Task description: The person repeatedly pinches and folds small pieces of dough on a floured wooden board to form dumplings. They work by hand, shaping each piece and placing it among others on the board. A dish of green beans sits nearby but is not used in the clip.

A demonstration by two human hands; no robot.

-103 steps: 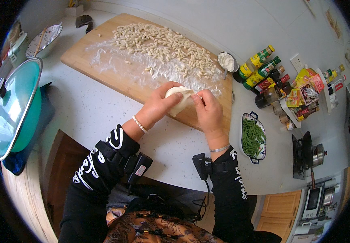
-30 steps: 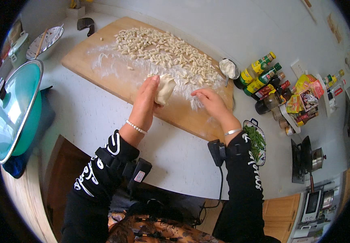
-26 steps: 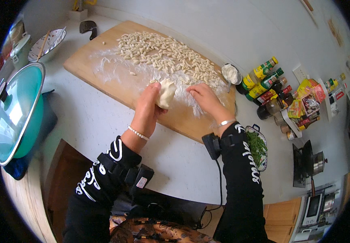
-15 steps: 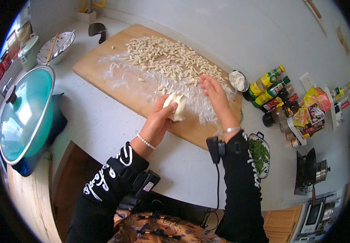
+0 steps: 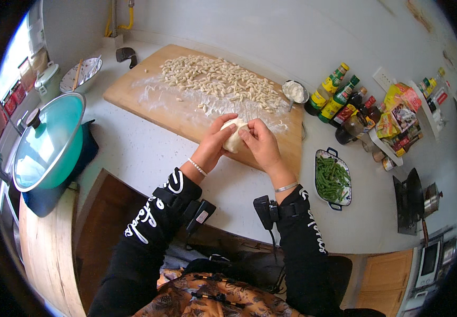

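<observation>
A pale lump of dough (image 5: 233, 140) is held up over the near edge of a floured wooden board (image 5: 133, 99). My left hand (image 5: 211, 143) wraps around its left side with the thumb on top. My right hand (image 5: 263, 145) pinches the dough's upper right part between thumb and fingers. Beyond both hands, many small shaped dough pieces (image 5: 218, 76) lie spread over the far half of the board. Loose flour streaks the board between them and my hands. The fingertips behind the dough are hidden.
Right of the board stand a bowl of flour (image 5: 294, 92), several sauce bottles (image 5: 328, 90) and a dish of cut green beans (image 5: 332, 177). At left are a teal basin with a glass lid (image 5: 51, 142), a patterned bowl (image 5: 88, 74) with chopsticks, and a cleaver (image 5: 126, 55) behind.
My right hand has come down and left from above the board to the dough and now grips it. My left hand still holds the dough.
</observation>
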